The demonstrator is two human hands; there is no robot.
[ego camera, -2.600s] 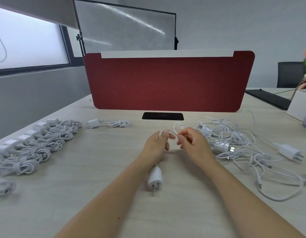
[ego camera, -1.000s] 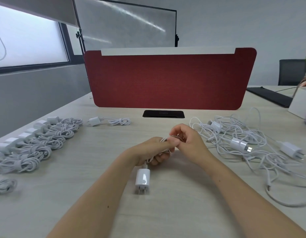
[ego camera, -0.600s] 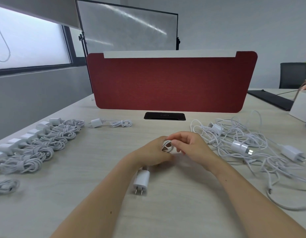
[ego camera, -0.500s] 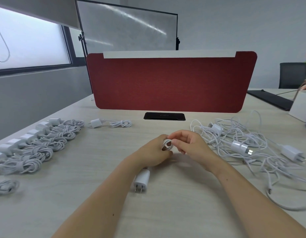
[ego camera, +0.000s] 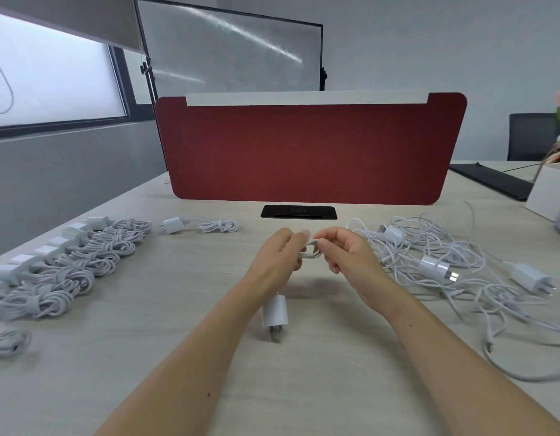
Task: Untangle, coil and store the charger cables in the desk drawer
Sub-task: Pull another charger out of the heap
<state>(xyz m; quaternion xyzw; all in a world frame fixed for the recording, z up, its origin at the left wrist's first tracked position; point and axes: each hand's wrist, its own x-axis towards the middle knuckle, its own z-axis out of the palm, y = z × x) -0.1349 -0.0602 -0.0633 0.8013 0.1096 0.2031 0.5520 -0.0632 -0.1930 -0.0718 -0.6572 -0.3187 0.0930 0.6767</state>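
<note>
I held a small coil of white charger cable point(ego camera: 310, 251) between my two hands at the centre of the frame, a little above the pale wooden desk point(ego camera: 178, 309). My left hand point(ego camera: 277, 262) had its fingers curled round the left side of the coil. My right hand point(ego camera: 344, 256) pinched the right side between thumb and forefinger, the other fingers curled loosely beneath. The cable's white wall adapter point(ego camera: 274, 313) showed just below my left wrist, prongs toward the bottom of the frame. Whether it rested on the desk or hung just over it I could not tell.

On the right side of the frame lay the tangled heap of cables point(ego camera: 461, 247) — loose white loops crossing one another, with one adapter point(ego camera: 435, 267) in its midst and a second adapter point(ego camera: 531, 276) at its right fringe.

Down the left side ran a slanting row of wound chargers point(ego camera: 71, 262), each bundle touching its neighbour, the plugs on the outer side. One more wound charger point(ego camera: 200, 225) lay apart from the row at upper centre-left, and a lone bundle point(ego camera: 5, 341) sat near the lower left edge.

Above my hands a black cable hatch point(ego camera: 299, 212) was set into the desk, just in front of the red divider screen point(ego camera: 310, 149) — upright across the middle of the frame. A white box point(ego camera: 545, 196) stood at the right edge.
</note>
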